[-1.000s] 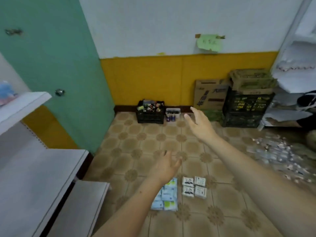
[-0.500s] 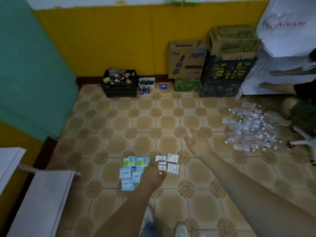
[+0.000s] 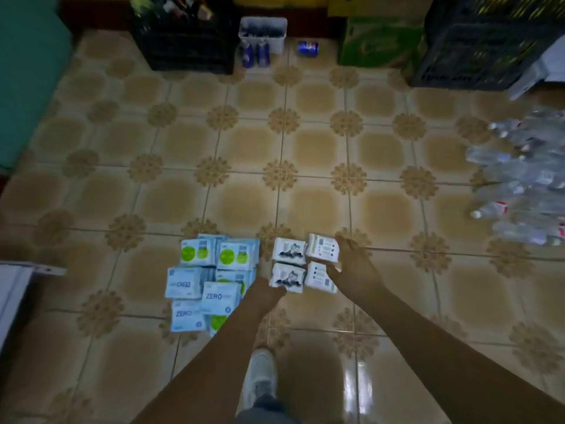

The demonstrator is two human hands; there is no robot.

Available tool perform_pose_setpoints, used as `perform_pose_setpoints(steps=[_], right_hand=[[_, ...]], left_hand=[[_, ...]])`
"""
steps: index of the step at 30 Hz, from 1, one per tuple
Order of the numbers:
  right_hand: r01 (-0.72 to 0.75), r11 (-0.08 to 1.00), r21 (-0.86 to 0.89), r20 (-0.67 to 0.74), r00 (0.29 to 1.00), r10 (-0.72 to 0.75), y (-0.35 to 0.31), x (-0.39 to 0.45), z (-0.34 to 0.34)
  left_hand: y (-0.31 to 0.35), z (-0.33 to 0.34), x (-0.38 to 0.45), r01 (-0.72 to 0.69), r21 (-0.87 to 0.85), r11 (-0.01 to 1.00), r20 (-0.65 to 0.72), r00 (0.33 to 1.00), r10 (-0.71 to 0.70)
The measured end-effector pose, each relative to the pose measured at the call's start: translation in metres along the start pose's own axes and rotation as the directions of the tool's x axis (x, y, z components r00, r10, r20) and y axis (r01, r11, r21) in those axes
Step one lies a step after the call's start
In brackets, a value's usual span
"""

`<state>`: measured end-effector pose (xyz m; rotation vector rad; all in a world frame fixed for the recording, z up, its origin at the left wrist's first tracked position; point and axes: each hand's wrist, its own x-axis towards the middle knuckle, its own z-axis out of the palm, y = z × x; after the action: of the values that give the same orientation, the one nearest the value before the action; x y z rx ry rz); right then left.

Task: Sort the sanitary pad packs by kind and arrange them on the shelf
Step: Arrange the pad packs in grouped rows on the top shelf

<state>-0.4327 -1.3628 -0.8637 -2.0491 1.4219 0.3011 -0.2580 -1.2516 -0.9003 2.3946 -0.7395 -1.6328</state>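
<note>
So the packs are down on the tiled floor (image 3: 244, 203) in two groups already, which looks like the sorting half: a loose heap of blue-and-green packs (image 3: 211, 276) on the left, and just beside it a tidy two-by-two block of white packs (image 3: 305, 263). Both hands are on the white block. The left hand (image 3: 264, 290) is at its near-left corner, touching the closest pack, and the right hand (image 3: 351, 267) is wrapped along the right edge. My guess is the hands are squeezing the four from both sides so they lift as one block instead of four trips. Whether either grip is actually clenched yet I can't tell, the fingers are mostly hidden behind the packs and it's dim. A bit of white shelf (image 3: 12, 289) shows at the far left edge, well apart from the packs, so presumably that's where they go. The pile of plastic bottles (image 3: 526, 179) off to the right is out of the way.
</note>
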Motion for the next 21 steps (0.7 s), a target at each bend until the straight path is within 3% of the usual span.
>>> perform_pose_setpoints(steps=[6, 9, 11, 14, 18, 21], right_hand=[[0.091, 0.990, -0.108, 0.067, 0.994, -0.084, 0.047, 0.164, 0.171], [0.160, 0.964, -0.214, 0.056, 0.987, -0.152, 0.056, 0.223, 0.223], [0.197, 0.926, -0.323, 0.080, 0.980, -0.181, 0.060, 0.249, 0.250], [0.143, 0.878, -0.456, 0.063, 0.990, -0.129, 0.061, 0.268, 0.272], [0.215, 0.826, -0.521, 0.034, 0.972, -0.231, 0.046, 0.259, 0.268], [0.201, 0.949, -0.243, -0.032, 0.976, -0.214, 0.033, 0.229, 0.233]], left_hand=[[-0.070, 0.083, 0.208, -0.081, -0.044, 0.996, -0.029, 0.996, 0.080], [-0.094, 0.117, 0.265, -0.080, -0.049, 0.996, -0.116, 0.990, 0.074], [-0.101, 0.128, 0.282, -0.075, -0.141, 0.987, -0.119, 0.991, 0.059], [-0.107, 0.132, 0.294, -0.066, -0.203, 0.977, -0.087, 0.995, 0.049], [-0.114, 0.125, 0.291, -0.121, -0.260, 0.958, -0.099, 0.990, 0.099], [-0.112, 0.109, 0.261, -0.198, -0.271, 0.942, -0.223, 0.965, 0.138]])
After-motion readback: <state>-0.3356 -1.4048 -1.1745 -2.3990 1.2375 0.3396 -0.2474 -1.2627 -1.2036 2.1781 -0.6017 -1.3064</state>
